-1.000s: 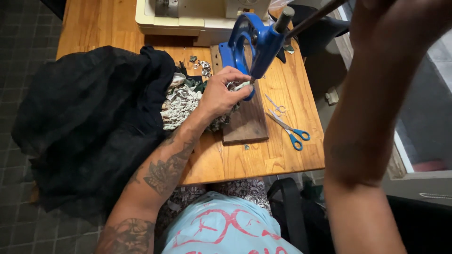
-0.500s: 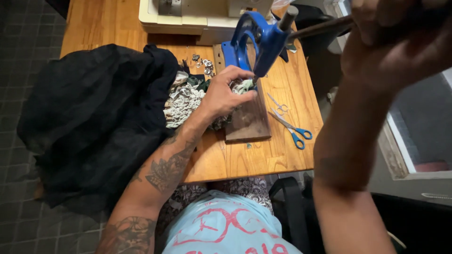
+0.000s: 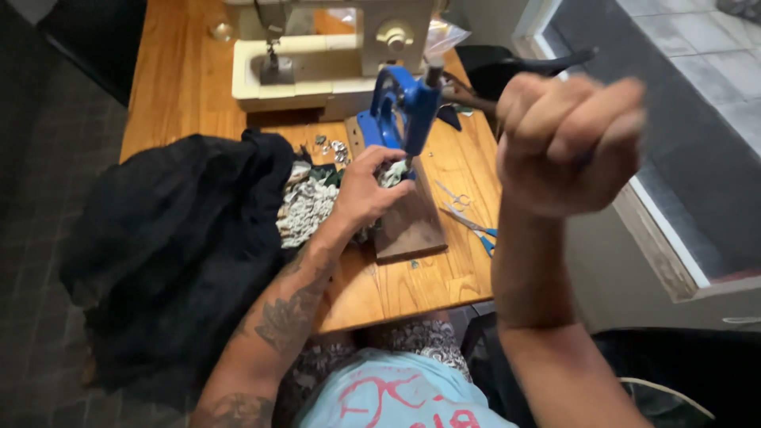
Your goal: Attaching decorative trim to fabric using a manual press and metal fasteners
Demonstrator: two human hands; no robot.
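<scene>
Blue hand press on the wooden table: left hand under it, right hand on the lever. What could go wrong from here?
1. The left hand holds patterned fabric right at the die of the blue metal hand press; fingers could get pinched if the lever comes down.
2. The right hand grips the long dark lever high, so force may shift the press's dark wooden base board.
3. The blue-handled scissors lie open beside the board.

Glossy blue metal press, varnished wood table, matt black cloth.
</scene>
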